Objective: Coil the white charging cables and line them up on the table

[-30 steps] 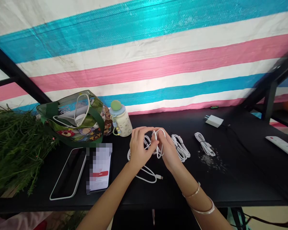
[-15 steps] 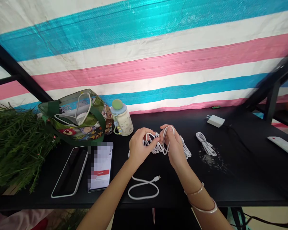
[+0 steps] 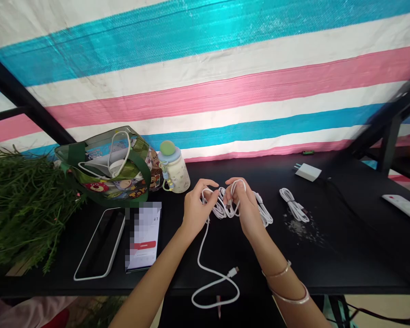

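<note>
Between my two hands a white charging cable [image 3: 202,255] is partly looped, its free end trailing down to a plug near the table's front edge. My left hand [image 3: 198,203] pinches one part of it, thumb and fingers closed. My right hand [image 3: 245,202] grips a loop of the same cable between thumb and fingers. Behind and between the hands lies a coiled white cable [image 3: 220,209], partly covered by the fingers. Another white cable bundle [image 3: 264,212] shows just right of my right hand. Farther right rests a tied white cable [image 3: 293,205].
On the left are a white-edged phone [image 3: 100,243], a lit phone [image 3: 145,237], a green tote bag [image 3: 114,187], leafy greenery [image 3: 23,214] and a cream bottle [image 3: 178,175]. A white charger [image 3: 308,171] and a power strip [image 3: 405,207] lie to the right on the black table [image 3: 345,255].
The cable's free end has swung down and slightly right, its loop now reaching the table's front edge. My left hand has shifted a little; my right hand keeps its hold.
</note>
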The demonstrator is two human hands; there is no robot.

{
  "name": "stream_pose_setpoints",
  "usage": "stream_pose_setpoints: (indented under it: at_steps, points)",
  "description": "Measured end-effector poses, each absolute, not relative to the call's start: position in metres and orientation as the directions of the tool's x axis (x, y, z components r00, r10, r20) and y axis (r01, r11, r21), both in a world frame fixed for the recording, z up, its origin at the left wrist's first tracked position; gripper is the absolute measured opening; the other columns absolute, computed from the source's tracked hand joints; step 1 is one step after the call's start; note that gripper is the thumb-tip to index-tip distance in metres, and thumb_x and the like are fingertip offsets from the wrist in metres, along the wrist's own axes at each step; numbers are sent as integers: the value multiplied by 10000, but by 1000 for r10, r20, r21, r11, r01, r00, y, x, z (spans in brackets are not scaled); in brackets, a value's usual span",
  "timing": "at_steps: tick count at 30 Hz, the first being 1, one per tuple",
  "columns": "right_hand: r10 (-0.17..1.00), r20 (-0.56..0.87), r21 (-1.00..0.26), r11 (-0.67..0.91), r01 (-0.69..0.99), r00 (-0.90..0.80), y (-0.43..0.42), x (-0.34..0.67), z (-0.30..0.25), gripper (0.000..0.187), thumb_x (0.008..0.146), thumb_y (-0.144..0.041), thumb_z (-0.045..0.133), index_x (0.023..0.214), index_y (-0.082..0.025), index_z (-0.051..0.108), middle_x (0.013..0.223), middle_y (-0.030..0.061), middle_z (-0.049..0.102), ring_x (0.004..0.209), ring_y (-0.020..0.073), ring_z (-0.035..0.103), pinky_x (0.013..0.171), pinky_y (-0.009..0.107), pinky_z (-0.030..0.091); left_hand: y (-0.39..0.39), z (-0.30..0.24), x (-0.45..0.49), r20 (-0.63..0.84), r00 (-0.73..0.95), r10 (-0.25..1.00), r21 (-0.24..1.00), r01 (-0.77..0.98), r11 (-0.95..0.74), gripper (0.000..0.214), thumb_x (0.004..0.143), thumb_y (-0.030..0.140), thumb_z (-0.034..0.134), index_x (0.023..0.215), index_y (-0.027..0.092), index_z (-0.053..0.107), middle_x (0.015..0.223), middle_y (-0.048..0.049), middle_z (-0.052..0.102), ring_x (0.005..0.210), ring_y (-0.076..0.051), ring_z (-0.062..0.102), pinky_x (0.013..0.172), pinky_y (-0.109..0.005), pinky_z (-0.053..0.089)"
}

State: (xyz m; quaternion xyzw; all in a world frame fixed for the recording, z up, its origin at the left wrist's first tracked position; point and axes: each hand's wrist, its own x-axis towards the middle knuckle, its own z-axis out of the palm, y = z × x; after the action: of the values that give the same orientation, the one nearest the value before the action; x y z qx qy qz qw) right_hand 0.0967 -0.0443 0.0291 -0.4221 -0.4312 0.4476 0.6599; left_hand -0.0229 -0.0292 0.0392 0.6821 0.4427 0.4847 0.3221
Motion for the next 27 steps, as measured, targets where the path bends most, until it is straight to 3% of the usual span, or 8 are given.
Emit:
stream_pose_setpoints:
  at_steps: [4, 12, 18, 22, 27]
  points:
    - [953, 175, -933, 241, -268, 247, -46, 95, 34, 485, 756, -705, 500, 765, -220, 525, 483, -73, 463, 439, 105, 489, 449, 232, 368, -28, 41, -25, 359, 164, 919, 888, 243, -390, 119, 802, 284, 541, 869, 212, 610, 486, 84, 443, 447, -89, 392, 489, -205, 324]
    - [954, 147, -964, 197, -179, 260, -47, 93, 34, 516, 744, -732, 466, 748, -217, 507, 429, -73, 485, 359, 91, 419, 387, 218, 320, -23, 41, -30, 228, 269, 936, 948, 158, -276, 199, 828, 320, 502, 941, 197, 610, 596, 38, 622, 398, -72, 424, 427, -193, 354]
    - [959, 126, -979, 162, -124, 254, -49, 91, 33, 441, 820, -654, 438, 761, -224, 514, 432, -76, 470, 335, 89, 378, 363, 223, 296, -20, 41, -34, 200, 314, 928, 961, 123, -249, 226, 827, 290, 508, 1011, 190, 591, 641, 20, 650, 426, -77, 441, 439, -193, 380]
    - [963, 126, -985, 150, -84, 237, -50, 89, 30, 419, 858, -618, 423, 788, -223, 544, 476, -62, 490, 380, 105, 426, 387, 232, 340, -21, 46, -36, 230, 345, 910, 918, 233, -320, 226, 817, 262, 541, 1025, 206, 612, 657, 27, 650, 496, -92, 485, 502, -206, 386]
    - [963, 121, -983, 150, -104, 240, -47, 91, 25, 476, 837, -661, 420, 773, -220, 588, 544, -33, 543, 465, 126, 498, 477, 262, 441, -22, 55, -35, 258, 329, 908, 771, 496, -399, 130, 785, 216, 607, 892, 243, 674, 706, 53, 670, 476, -73, 451, 519, -207, 348]
